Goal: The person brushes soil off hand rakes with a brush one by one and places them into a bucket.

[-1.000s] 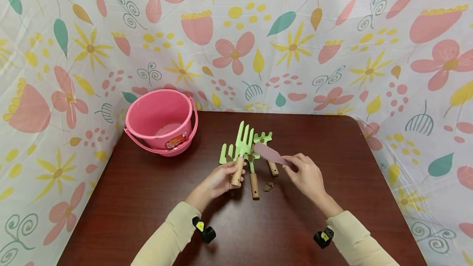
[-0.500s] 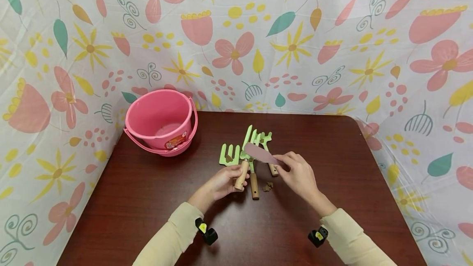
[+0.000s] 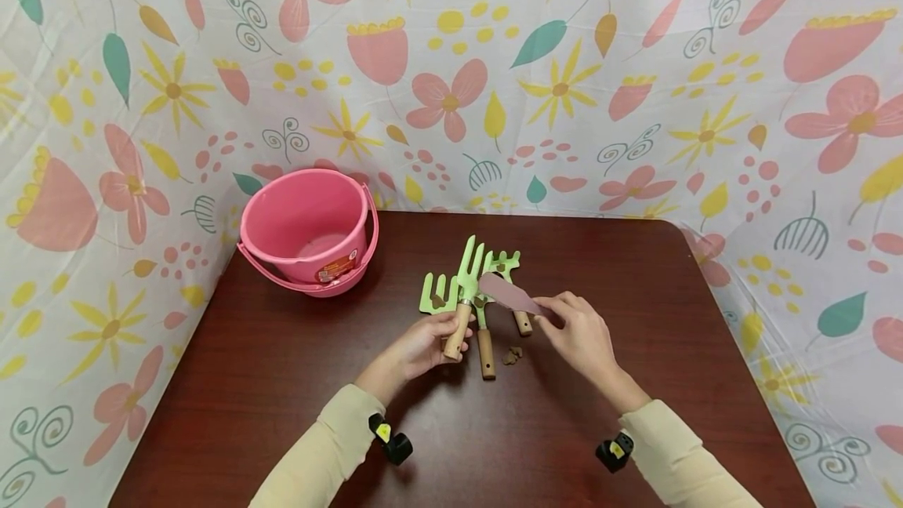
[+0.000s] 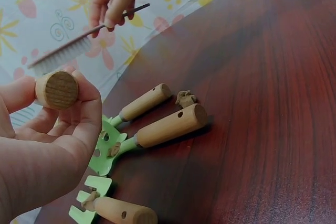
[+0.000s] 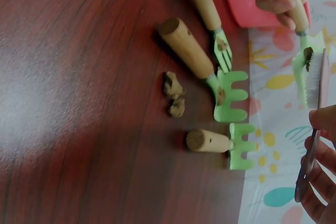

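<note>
My left hand (image 3: 421, 343) grips the wooden handle of a green garden fork (image 3: 469, 281), tines pointing away and raised off the table. My right hand (image 3: 582, 335) pinches the handle of a mauve brush (image 3: 504, 288) with white bristles. In the right wrist view the bristles lie at the fork's head, beside a dark brown clump (image 5: 308, 57) of dirt stuck there; whether they touch is unclear. Under the hands lie three green hand tools with wooden handles: a small fork (image 5: 222, 51), a wider rake (image 5: 231, 95) and a smaller rake (image 5: 242, 146). Brown bits cling to them.
A pink bucket (image 3: 303, 218) with its handle lowered stands at the back left of the dark wooden table (image 3: 621, 273). Brown clods (image 3: 513, 355) lie by the tool handles. A flowered cloth (image 3: 451, 38) hangs behind the table.
The brush moved left across the fork's head, then back right. My left hand shifted the fork slightly right and partly back. The tools on the table and the bucket stayed put.
</note>
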